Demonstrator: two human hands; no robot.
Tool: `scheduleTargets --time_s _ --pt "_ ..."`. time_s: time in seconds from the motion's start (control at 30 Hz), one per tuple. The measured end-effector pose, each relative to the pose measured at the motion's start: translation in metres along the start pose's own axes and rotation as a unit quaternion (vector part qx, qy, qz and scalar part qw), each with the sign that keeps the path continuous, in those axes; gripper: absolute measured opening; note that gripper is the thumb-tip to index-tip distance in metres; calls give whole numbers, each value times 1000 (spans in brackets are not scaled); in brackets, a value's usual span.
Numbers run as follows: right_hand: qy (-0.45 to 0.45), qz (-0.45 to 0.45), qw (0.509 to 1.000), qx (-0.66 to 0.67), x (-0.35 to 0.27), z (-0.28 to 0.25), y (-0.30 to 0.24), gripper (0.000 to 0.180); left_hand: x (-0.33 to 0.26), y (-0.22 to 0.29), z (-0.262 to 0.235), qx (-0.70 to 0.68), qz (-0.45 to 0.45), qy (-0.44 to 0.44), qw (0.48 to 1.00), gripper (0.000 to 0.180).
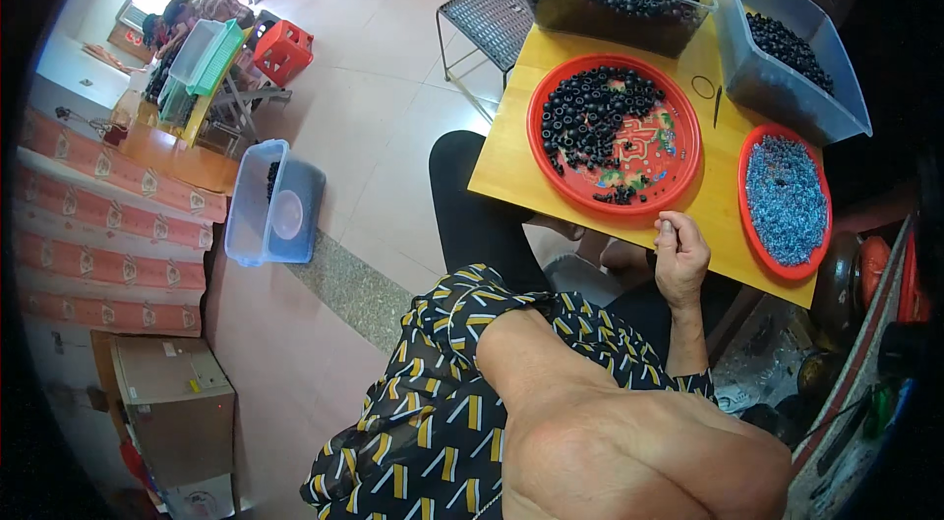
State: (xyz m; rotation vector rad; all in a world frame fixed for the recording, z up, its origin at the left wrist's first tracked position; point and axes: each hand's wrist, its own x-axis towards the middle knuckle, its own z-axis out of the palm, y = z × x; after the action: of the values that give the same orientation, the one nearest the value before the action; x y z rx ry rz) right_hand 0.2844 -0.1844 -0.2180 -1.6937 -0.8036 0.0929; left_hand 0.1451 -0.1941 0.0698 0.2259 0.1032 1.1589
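**Fingers pinched at the near edge of the counter**

Fingers (669, 225) of the right hand (680, 260) are drawn narrow together, pinching something small and pale at their tips; what it is cannot be told at this size. The hand rests at the near edge of the wooden counter (511, 171), just beside the rim of the large red tray (536, 122). The left hand is not in view; only a bare arm and shoulder fill the lower frame.

To work this well, I judge the pinch should stay light and close to the tips, with the wrist propped on the counter edge so that the small piece does not slip to the floor.

The black rings (588, 112) lie heaped over the far-left half of the large tray, a few strays near its near rim, leaving the patterned bottom bare toward the right. They look small, round, matte and holed through the middle.

Toward the right edge sits a smaller red tray (745, 215) filled with blue-grey pieces (785, 198). Two clear tubs (728, 19) of more black rings stand along the far edge.
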Motion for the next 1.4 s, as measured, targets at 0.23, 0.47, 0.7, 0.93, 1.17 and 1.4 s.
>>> scheduleTargets --time_s 0.23,0.47,0.7,0.93,1.17,1.4 --pt "-1 -24 999 -21 0 1 4 11 5 -3 1 8 46 61 997 26" --pt "8 -5 1000 -11 1 2 4 11 34 0 -28 40 94 -161 982 25" --pt "12 0 1000 -18 2 3 2 9 46 2 -38 13 56 -253 966 25" --pt "20 -32 999 -39 3 4 3 10 58 2 -46 -40 43 -375 925 23" --pt "30 -23 998 -49 4 6 -7 7 70 2 -68 -14 32 -456 889 23" --pt "62 -92 991 -68 10 17 -3 9 113 13 -108 128 -88 -585 796 12"
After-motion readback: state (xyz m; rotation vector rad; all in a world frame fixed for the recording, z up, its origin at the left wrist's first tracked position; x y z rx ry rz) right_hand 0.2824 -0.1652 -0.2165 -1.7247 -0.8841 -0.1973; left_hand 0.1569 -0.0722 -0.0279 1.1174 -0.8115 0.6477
